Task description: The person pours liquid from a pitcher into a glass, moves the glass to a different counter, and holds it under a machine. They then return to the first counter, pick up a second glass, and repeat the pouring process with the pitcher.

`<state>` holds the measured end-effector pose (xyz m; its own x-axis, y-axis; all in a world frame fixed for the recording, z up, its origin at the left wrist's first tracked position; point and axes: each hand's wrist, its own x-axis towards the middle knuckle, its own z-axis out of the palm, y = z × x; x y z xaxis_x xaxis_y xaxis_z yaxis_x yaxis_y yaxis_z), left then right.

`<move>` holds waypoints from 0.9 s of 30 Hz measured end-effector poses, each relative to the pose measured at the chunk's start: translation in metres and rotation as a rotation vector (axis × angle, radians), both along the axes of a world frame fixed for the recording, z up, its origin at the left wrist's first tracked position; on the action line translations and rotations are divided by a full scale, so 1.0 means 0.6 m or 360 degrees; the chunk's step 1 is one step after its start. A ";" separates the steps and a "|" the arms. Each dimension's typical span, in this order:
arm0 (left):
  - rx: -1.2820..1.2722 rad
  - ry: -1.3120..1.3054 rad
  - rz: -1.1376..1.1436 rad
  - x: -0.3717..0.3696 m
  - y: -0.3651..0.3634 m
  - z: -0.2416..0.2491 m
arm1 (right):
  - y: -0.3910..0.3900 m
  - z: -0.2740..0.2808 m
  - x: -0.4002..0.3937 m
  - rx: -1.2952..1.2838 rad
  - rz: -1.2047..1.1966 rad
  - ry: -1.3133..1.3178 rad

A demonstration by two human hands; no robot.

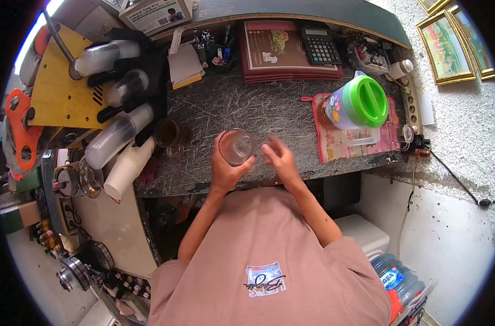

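Glass (237,146), likely light, rigid, slick, fragile, best held round its wall; my left grip (227,167) clasps its side; my right grip (280,158), loosely spread, sits beside.

Glossy clear cup (237,147), scratched rough tabletop (231,100)

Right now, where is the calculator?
In the head view, right of centre: the calculator lies on the folders, left of and beyond the jug.
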<state>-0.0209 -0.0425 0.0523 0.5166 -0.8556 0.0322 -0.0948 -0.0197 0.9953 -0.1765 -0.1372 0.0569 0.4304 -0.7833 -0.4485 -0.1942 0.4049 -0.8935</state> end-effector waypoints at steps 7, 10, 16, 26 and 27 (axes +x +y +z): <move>0.0172 -0.0196 -0.0063 0.051 -0.032 0.001 | -0.101 0.099 -0.184 -0.2115 -0.1169 0.1041; 0.0170 -0.0264 -0.0069 0.058 -0.042 -0.008 | -0.161 0.104 -0.238 -0.1771 -0.1226 0.0870; 0.0198 -0.0297 -0.0151 0.069 -0.047 -0.026 | -0.203 0.071 -0.238 -0.0934 -0.1092 0.0103; 0.0232 -0.0304 0.0057 0.038 -0.032 -0.032 | -0.256 0.085 -0.212 -0.0883 -0.1048 -0.0462; 0.0358 -0.0377 0.0155 0.028 -0.024 -0.027 | -0.258 0.094 -0.215 -0.0941 -0.0971 -0.0386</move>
